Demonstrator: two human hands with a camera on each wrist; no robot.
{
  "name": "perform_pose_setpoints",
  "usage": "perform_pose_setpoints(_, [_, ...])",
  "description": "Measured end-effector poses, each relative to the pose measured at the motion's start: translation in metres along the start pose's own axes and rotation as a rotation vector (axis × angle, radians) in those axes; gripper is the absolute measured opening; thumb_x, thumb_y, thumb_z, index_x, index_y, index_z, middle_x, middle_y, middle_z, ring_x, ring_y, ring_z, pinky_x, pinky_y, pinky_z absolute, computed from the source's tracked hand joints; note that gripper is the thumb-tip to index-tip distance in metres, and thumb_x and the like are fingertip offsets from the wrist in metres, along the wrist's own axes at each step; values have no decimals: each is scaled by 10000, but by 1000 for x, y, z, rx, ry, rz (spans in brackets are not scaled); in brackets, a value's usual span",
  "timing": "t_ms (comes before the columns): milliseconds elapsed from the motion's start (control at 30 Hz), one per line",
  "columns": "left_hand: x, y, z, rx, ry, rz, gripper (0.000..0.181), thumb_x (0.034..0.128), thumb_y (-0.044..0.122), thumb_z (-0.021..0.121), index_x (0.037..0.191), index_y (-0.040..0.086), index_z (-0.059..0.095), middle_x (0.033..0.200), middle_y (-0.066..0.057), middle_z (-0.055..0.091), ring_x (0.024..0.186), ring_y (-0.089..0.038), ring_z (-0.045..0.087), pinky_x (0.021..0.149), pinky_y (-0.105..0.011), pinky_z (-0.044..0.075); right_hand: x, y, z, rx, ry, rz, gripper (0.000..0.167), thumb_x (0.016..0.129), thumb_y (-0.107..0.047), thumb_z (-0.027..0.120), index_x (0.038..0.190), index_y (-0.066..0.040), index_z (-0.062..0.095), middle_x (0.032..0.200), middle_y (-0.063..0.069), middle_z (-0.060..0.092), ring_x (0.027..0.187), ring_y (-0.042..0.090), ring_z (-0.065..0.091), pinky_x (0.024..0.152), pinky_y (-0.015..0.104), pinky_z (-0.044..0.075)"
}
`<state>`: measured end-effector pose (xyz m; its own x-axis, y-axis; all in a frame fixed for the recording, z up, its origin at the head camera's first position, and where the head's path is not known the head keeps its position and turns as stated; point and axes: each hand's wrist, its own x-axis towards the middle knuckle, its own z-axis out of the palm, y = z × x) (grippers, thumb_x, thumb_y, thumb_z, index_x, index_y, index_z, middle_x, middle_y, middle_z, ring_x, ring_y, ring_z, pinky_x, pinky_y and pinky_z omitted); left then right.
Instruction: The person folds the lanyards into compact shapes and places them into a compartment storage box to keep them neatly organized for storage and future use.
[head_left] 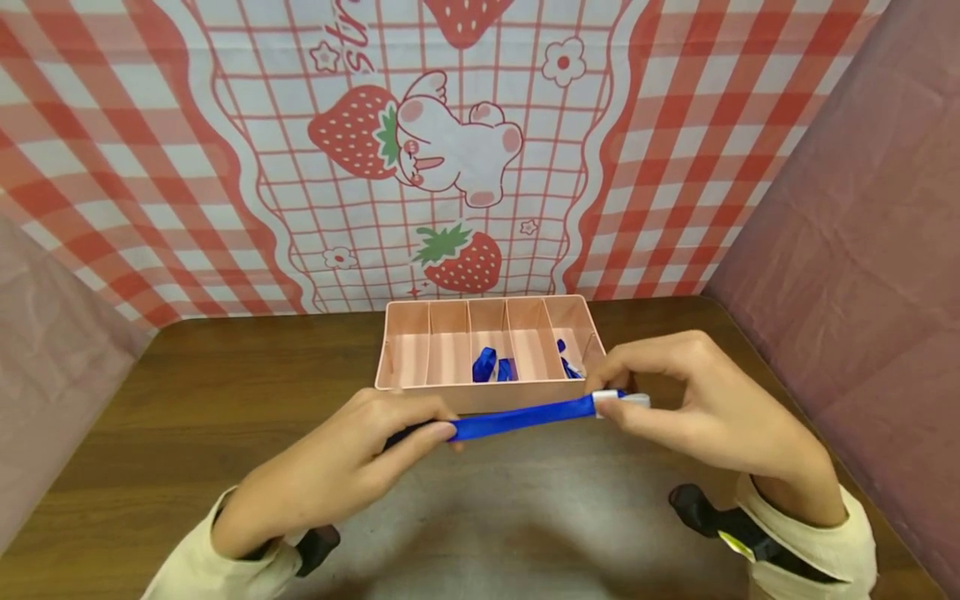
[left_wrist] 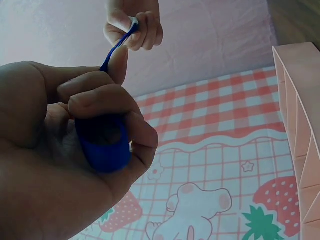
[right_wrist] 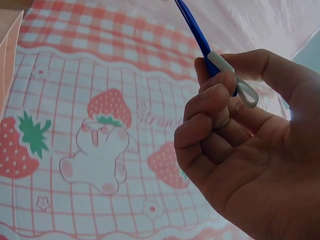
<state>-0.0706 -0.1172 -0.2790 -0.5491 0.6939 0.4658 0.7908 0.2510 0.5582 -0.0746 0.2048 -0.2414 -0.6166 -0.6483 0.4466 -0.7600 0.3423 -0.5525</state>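
Observation:
A blue lanyard [head_left: 525, 419] with a white plastic clip [right_wrist: 246, 95] at one end is stretched between my hands, in front of the box. My left hand [head_left: 337, 458] pinches the strap between thumb and fingers. In the left wrist view, a folded blue loop [left_wrist: 107, 155] of the strap sits inside the curled fingers. My right hand [head_left: 705, 408] pinches the clip end between thumb and fingertips, with a white loop sticking out past them. Fingers partly cover the clip in each view.
Behind the hands stands a pink divided box [head_left: 450, 392]. Blue strap pieces [head_left: 486, 365] lie in its middle compartment, and blue and white pieces [head_left: 570, 367] in the rightmost one. A checked strawberry cloth [head_left: 255, 167] hangs behind the wooden table [head_left: 187, 383].

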Motion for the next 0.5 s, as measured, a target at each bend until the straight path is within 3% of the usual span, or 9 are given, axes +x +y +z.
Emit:
perform_pose_setpoints(200, [0,-2,1,31,-27,23,152,1038,107,525,955,169,637,821,137,550,722,-3,504,676,-189,455,-3,10,-10,-27,20,46,370,814,70,736,968,-266,709,784,-143,652,699,53,599,656,207,489])
perform_pose_setpoints(500, [0,-3,0,25,-42,18,169,1043,105,511,959,198,624,757,139,474,665,16,447,607,-168,423,-3,24,-22,-38,75,212,279,851,49,695,909,-220,734,736,-63,663,644,110,579,556,241,460])
